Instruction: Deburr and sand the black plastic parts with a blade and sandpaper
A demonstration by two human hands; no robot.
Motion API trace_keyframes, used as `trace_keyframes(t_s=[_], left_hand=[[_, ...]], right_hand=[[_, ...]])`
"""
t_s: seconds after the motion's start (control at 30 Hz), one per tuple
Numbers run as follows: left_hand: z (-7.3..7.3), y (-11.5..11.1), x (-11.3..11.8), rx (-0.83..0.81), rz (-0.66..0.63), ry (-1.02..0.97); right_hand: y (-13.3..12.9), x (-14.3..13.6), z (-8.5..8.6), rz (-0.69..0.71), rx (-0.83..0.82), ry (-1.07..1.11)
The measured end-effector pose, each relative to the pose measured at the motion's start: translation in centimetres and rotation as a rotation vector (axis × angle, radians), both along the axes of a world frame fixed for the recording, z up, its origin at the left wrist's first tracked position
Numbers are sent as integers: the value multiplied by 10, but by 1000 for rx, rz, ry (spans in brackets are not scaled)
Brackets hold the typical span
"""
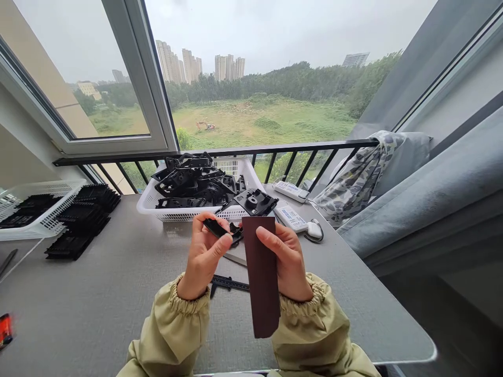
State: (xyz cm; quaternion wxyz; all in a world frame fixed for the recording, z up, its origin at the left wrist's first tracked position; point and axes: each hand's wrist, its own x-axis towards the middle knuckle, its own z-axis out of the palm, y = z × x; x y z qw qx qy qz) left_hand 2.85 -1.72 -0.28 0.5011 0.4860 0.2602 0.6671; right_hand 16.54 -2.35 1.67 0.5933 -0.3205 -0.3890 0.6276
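Observation:
My left hand [204, 255] pinches a small black plastic part [215, 228] between thumb and fingers. In my right hand [288, 259] is a long dark brown strip [261, 277], hanging down with my thumb on its face. The strip's upper end is close to the right end of the black part. Just beyond my hands, a larger black part [255, 201] with a round feature lies by the front right of a white basket [151, 205]. A black caliper [230, 283] rests on the table, partly hidden behind the strip.
Several black parts [196, 178] fill the basket. Stacked black parts [84, 214] stand beside another white basket [47, 228] at left. White boxes [291, 217] and an adapter [315, 229] lie right. An orange object [5, 330] is at the left edge.

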Motion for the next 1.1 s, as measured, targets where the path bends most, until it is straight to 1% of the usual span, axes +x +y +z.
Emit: trace_keyframes(t_s=[0.07, 0.13, 0.2, 0.33, 0.4, 0.47, 0.57, 0.73, 0.9, 1.0, 1.1], left_hand=[[0, 0, 0, 23, 4, 17], [0, 0, 1, 17, 48, 23], [1, 0, 3, -11, 77, 16], [4, 1, 4, -103, 69, -66], [5, 2, 3, -140, 78, -119], [5, 3, 3, -139, 104, -153], [3, 3, 2, -140, 140, -153], [2, 1, 1, -183, 151, -130], [1, 1, 2, -154, 156, -96], [0, 3, 2, -138, 174, -36], [-3, 3, 2, -84, 207, -6]], right_hand=[[-1, 0, 0, -9, -3, 19], [-1, 0, 0, -5, 0, 30], [-2, -1, 0, 12, 15, 34], [-2, 0, -1, 76, 62, 41], [0, 1, -1, 47, 59, 55], [1, 3, -1, -21, 36, 77], [3, 4, -1, -62, 28, 78], [3, 3, -5, -101, 106, -27], [2, 3, -10, -164, 217, -202], [3, 5, -8, -158, 283, -289], [4, 5, -5, -127, 339, -377]])
